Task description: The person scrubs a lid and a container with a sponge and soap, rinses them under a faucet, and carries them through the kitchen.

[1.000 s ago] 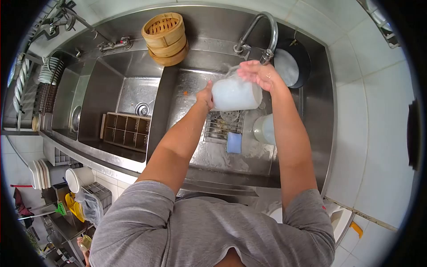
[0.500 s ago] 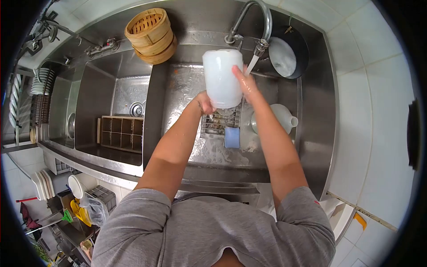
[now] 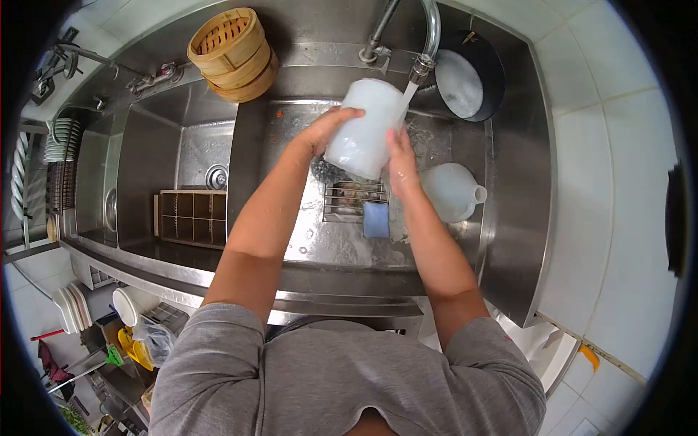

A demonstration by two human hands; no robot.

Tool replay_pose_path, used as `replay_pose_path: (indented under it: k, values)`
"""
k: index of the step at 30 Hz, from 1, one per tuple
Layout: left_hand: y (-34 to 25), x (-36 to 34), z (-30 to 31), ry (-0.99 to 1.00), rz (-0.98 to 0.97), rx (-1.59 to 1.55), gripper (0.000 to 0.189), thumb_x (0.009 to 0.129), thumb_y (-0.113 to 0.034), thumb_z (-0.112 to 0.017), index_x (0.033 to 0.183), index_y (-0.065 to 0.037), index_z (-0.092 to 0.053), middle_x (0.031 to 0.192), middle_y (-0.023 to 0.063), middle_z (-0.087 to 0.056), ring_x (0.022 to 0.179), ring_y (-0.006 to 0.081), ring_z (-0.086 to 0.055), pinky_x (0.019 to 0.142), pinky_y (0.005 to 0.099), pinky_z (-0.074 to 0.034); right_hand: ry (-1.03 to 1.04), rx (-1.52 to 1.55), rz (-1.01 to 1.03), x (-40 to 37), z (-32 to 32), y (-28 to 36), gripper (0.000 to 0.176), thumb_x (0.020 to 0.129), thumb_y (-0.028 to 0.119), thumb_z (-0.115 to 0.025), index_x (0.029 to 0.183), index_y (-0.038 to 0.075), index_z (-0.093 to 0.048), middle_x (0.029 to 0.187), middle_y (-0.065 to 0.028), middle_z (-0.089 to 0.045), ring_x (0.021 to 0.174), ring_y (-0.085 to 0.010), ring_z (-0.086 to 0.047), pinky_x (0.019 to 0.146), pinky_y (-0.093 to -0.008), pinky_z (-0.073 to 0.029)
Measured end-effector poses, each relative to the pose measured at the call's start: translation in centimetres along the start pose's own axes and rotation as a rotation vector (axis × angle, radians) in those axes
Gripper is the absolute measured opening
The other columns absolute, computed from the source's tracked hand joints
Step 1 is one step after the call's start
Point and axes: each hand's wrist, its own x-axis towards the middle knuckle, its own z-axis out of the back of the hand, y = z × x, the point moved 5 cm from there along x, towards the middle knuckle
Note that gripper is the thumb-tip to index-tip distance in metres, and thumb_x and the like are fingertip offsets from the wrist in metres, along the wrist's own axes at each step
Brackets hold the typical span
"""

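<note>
Between my hands a white container (image 3: 365,131) is tilted over the right sink basin, its upper right side in the stream from the faucet (image 3: 422,71). My left hand (image 3: 331,129) is wrapped round its left side, thumb on the near face. Against the right side lies my right hand (image 3: 400,158), thumb and fingers gripping the edge. Below it, a blue sponge (image 3: 376,219) rests at the edge of a metal drain grate (image 3: 342,203). A translucent jug (image 3: 449,192) lies on its side right of my right forearm.
Stacked bamboo steamers (image 3: 236,58) stand behind the basins. A black wok (image 3: 472,76) with foamy water is at the back right. In the left basin sits a divided rack (image 3: 193,218). Plates (image 3: 64,139) stand at the far left.
The container has turned and tilted under the water. My left hand has moved up its left side, and my right hand has slid lower on the right. The view has shifted slightly.
</note>
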Motion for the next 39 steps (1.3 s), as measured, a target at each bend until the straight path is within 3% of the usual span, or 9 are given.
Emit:
replay_pose_path:
  k: [6, 9, 11, 18, 25, 29, 32, 35, 39]
  values:
    - [0.7, -3.2, -0.4, -0.209, -0.421, 0.373, 0.097, 0.072, -0.042, -0.076, 0.142, -0.002, -0.023, 0.135, 0.0225, -0.042, 0.122, 0.0338, -0.045, 0.104, 0.0426, -0.034, 0.179, 0.113, 0.136, 0.1, 0.3, 0.5, 0.074, 0.089, 0.031, -0.061, 0.145, 0.006, -0.02, 0.143, -0.0148, -0.035, 0.129, -0.0253, -0.037, 0.105, -0.0346, -0.03]
    - [2.3, -2.8, -1.4, -0.298, -0.643, 0.616, 0.101, 0.073, -0.043, -0.073, 0.147, -0.008, -0.014, 0.141, 0.0254, -0.034, 0.128, 0.0401, -0.036, 0.107, 0.0424, -0.029, 0.198, 0.33, -0.267, 0.5, 1.1, -1.4, 0.079, 0.085, 0.044, -0.064, 0.143, 0.007, -0.025, 0.139, -0.0135, -0.039, 0.126, -0.0267, -0.041, 0.103, -0.036, -0.034]
    - [2.1, -2.7, -2.9, -0.511, -0.904, 1.391, 0.094, 0.079, -0.039, -0.069, 0.148, -0.009, -0.012, 0.146, 0.0233, -0.025, 0.134, 0.0386, -0.027, 0.109, 0.0406, -0.026, 0.042, 0.232, -0.223, 0.3, 1.0, -1.3, 0.084, 0.081, 0.053, -0.064, 0.14, 0.006, -0.027, 0.136, -0.0145, -0.042, 0.122, -0.0278, -0.044, 0.101, -0.0376, -0.036]
    - [-1.9, -2.7, -3.2, -0.563, -0.518, 0.603, 0.043, 0.089, -0.034, -0.056, 0.127, -0.015, -0.052, 0.134, 0.0206, -0.039, 0.123, 0.0434, -0.04, 0.102, 0.0421, -0.035, -0.061, -0.354, 0.254, -0.2, 0.9, -0.8, 0.098, 0.07, 0.032, -0.08, 0.14, -0.004, -0.022, 0.135, -0.024, -0.04, 0.122, -0.0341, -0.044, 0.1, -0.0398, -0.038]
    - [-0.9, 1.3, -3.3, -0.367, -0.7, 0.667, 0.051, 0.084, -0.039, -0.06, 0.131, -0.024, -0.049, 0.137, 0.0174, -0.041, 0.122, 0.0405, -0.041, 0.103, 0.039, -0.034, -0.191, -0.564, 0.072, 0.3, 2.2, -2.8, 0.087, 0.071, 0.032, -0.079, 0.133, -0.003, -0.027, 0.126, -0.0216, -0.047, 0.113, -0.0323, -0.051, 0.093, -0.0399, -0.045]
    - [-3.0, -0.1, -5.1, -0.399, -0.767, 1.286, 0.077, 0.075, -0.049, -0.068, 0.14, -0.023, -0.036, 0.134, 0.0207, -0.046, 0.122, 0.0363, -0.046, 0.101, 0.0406, -0.037, -0.039, 0.025, -0.075, -0.1, 2.9, -1.8, 0.071, 0.084, 0.031, -0.067, 0.14, 0.009, -0.03, 0.123, -0.0131, -0.052, 0.096, -0.0213, -0.059, 0.064, -0.0329, -0.053]
    - [-0.1, 1.8, -0.5, -0.377, -0.271, 0.44, 0.099, 0.074, -0.051, -0.07, 0.143, -0.002, -0.018, 0.131, 0.0236, -0.046, 0.115, 0.0337, -0.053, 0.096, 0.0464, -0.043, -0.032, -0.237, 0.043, 0.8, 2.6, -0.7, 0.042, 0.091, 0.025, -0.057, 0.129, 0.007, -0.052, 0.125, -0.011, -0.056, 0.111, -0.0211, -0.055, 0.088, -0.0306, -0.046]
    - [7.3, 5.7, 3.5, -0.07, -0.101, -0.46, 0.086, 0.08, -0.057, -0.06, 0.142, -0.006, -0.028, 0.131, 0.0205, -0.049, 0.116, 0.0316, -0.052, 0.098, 0.0455, -0.043, 0.267, -0.589, 0.351, 1.2, 0.6, 2.6, 0.043, 0.091, 0.025, -0.058, 0.13, 0.007, -0.051, 0.13, -0.0129, -0.053, 0.119, -0.0218, -0.049, 0.099, -0.0294, -0.038]
    - [7.5, 2.2, 0.7, 0.228, -0.049, -0.777, 0.076, 0.086, -0.066, -0.041, 0.137, -0.008, -0.039, 0.134, 0.0169, -0.047, 0.119, 0.0313, -0.049, 0.1, 0.0482, -0.041, 0.39, -0.089, -0.079, 3.9, -0.4, 1.9, 0.048, 0.091, 0.034, -0.057, 0.132, 0.012, -0.05, 0.131, -0.0106, -0.051, 0.119, -0.0203, -0.048, 0.1, -0.032, -0.036]
